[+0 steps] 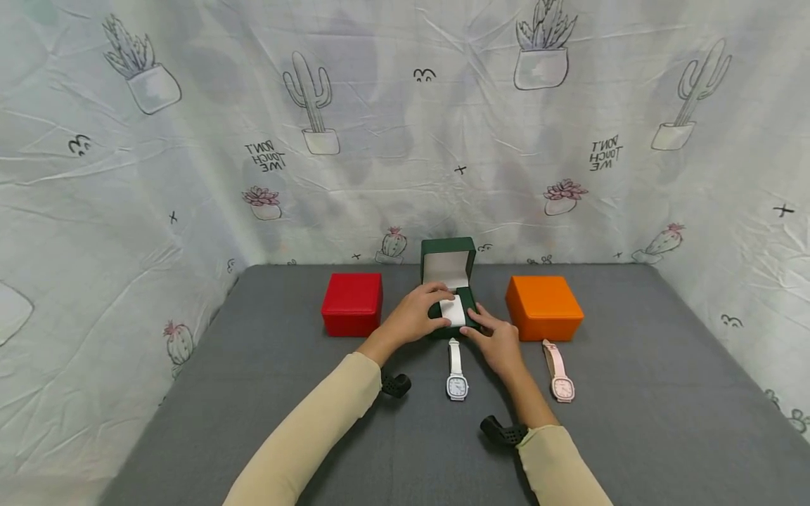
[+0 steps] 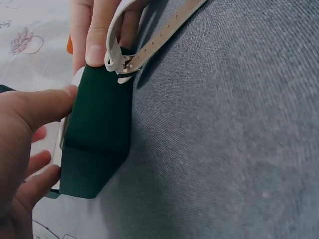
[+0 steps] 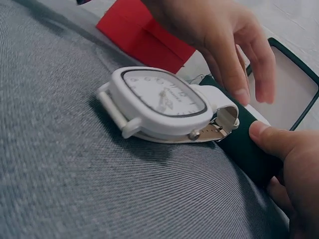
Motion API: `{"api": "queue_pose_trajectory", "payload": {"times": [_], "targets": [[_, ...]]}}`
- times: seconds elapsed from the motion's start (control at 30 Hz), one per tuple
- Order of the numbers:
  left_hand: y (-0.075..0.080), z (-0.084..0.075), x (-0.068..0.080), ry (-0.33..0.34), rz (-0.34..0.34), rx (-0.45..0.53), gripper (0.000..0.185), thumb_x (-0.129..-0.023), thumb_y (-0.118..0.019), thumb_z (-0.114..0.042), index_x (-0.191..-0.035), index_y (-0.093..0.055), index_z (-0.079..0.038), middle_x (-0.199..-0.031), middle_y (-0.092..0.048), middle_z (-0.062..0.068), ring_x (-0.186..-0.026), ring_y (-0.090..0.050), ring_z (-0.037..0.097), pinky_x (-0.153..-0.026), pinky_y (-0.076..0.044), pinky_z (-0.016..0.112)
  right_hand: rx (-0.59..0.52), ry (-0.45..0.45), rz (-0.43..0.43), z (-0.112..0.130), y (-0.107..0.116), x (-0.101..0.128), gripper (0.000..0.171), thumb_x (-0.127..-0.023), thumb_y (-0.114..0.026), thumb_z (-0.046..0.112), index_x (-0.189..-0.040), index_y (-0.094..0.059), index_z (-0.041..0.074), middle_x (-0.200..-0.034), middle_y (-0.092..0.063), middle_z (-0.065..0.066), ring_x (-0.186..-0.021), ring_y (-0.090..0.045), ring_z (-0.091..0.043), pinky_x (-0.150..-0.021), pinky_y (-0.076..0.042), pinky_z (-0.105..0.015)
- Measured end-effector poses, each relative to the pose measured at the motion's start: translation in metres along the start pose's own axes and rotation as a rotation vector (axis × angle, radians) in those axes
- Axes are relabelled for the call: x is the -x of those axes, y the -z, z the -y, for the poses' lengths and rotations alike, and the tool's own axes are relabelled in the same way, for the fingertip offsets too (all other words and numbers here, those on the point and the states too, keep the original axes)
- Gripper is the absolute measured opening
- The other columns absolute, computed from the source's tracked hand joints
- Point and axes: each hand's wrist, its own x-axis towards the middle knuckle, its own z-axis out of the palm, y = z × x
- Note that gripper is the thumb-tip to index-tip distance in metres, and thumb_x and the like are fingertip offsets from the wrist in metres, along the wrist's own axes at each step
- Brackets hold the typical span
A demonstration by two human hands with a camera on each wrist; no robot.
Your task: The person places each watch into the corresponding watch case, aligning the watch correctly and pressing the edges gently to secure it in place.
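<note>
Grey cloth (image 1: 633, 393) covering the table, stretching wide under everything. Behind it, hanging as a backdrop, a pale sheet (image 1: 190, 176) printed with cactus drawings.

Standing open at the middle of the grey cloth, a green box (image 1: 448, 261), lid raised and showing a pale lining. Sitting well to the left of the green box, a red box (image 1: 352, 303), closed. Sitting to the right of the green box, an orange box (image 1: 543, 307), closed too.

Reaching in from the left of the green box, the left hand (image 1: 414, 314), fingers curled over its near edge and the white cushion (image 1: 453, 310) inside, thumb (image 2: 47, 102) pressing the green side. Gripping the green box from its right, the right hand (image 1: 496, 341), thumb (image 3: 271, 139) set against the dark wall.

Lying just in front of the green box, a white watch (image 1: 456, 370), its strap end touching the box's near wall, face up on the cloth. Lying in front of the orange box, well to the right of the green box, a pink watch (image 1: 560, 376), flat on the cloth.
</note>
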Motion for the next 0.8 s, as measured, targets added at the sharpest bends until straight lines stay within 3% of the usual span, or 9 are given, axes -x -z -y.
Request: {"api": "queue_pose_trajectory", "payload": {"times": [0.3, 0.8], "targets": [[-0.0009, 0.0053, -0.0045, 0.036, 0.049, 0.037, 0.043, -0.087, -0.072, -0.031, -0.126, -0.064, -0.015, -0.137, -0.058, 0.005, -0.127, -0.055, 0.021, -0.107, -0.045, 0.040, 0.059, 0.011, -0.035, 0.0075, -0.0010, 0.0018, 0.048, -0.080, -0.078, 0.022, -0.123, -0.065, 0.006, -0.135, -0.056, -0.015, -0.120, -0.059, -0.030, -0.090, -0.053, -0.042], [0.0007, 0.0074, -0.0101, 0.012, 0.098, 0.059, 0.045, -0.088, -0.070, -0.032, -0.129, -0.062, -0.015, -0.141, -0.055, 0.006, -0.133, -0.050, 0.021, -0.110, -0.041, 0.039, 0.061, 0.016, -0.044, 0.0075, -0.0009, 0.0001, 0.048, -0.080, -0.078, 0.020, -0.123, -0.065, 0.005, -0.137, -0.055, -0.019, -0.115, -0.062, -0.032, -0.086, -0.055, -0.041]]}}
